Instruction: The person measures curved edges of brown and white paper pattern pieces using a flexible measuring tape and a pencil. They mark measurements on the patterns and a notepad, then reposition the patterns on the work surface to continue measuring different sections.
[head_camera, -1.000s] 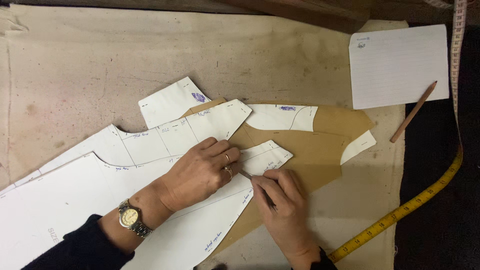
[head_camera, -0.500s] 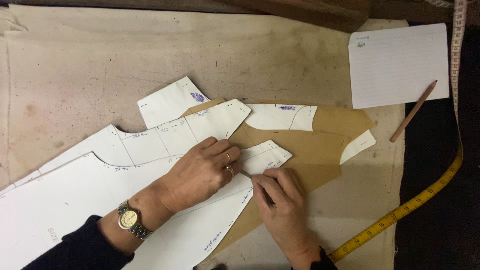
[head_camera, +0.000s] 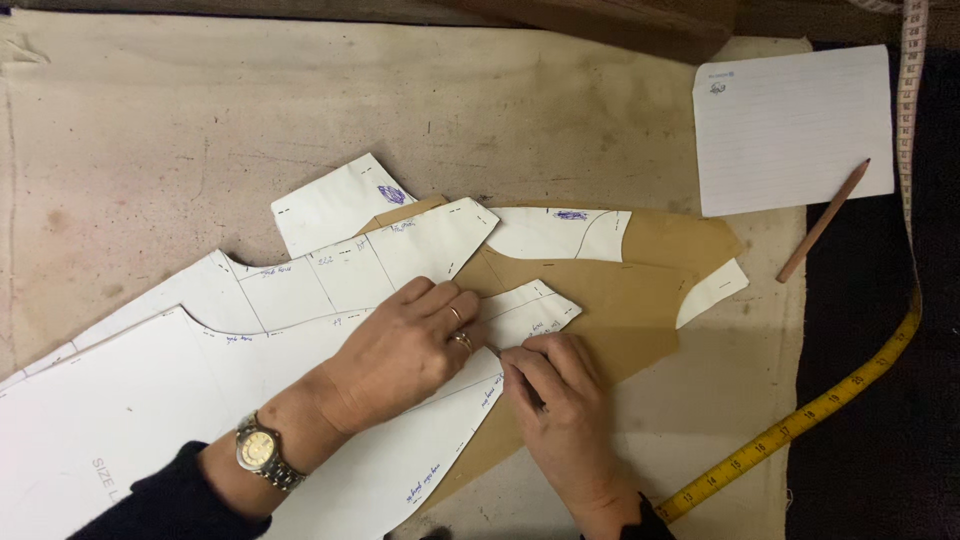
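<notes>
Large white paper pattern piece (head_camera: 130, 410) laid flat at far left of the tabletop (head_camera: 150, 130), running off the lower-left frame edge. Left hand (head_camera: 405, 350), wristwatch at the wrist, spread flat with fingers together, pinning the overlapped white pieces down; nothing gripped. Brown pattern paper (head_camera: 620, 320) underneath, at centre. Right hand (head_camera: 560, 400) closed on a thin pencil-like marking tool (head_camera: 497, 354), tip touching the edge of the small white pattern piece (head_camera: 530, 305) over the brown sheet. Judged stage: pieces arranged and held, tracing in hand; drawn outline on the brown paper not discernible, so remainder unclear. Open room: bare cloth-covered surface above the pieces; further right, lined note sheet (head_camera: 790, 130), loose pencil (head_camera: 822, 222) and yellow tape measure (head_camera: 850, 385) curving along the right edge, beside the dark border.
</notes>
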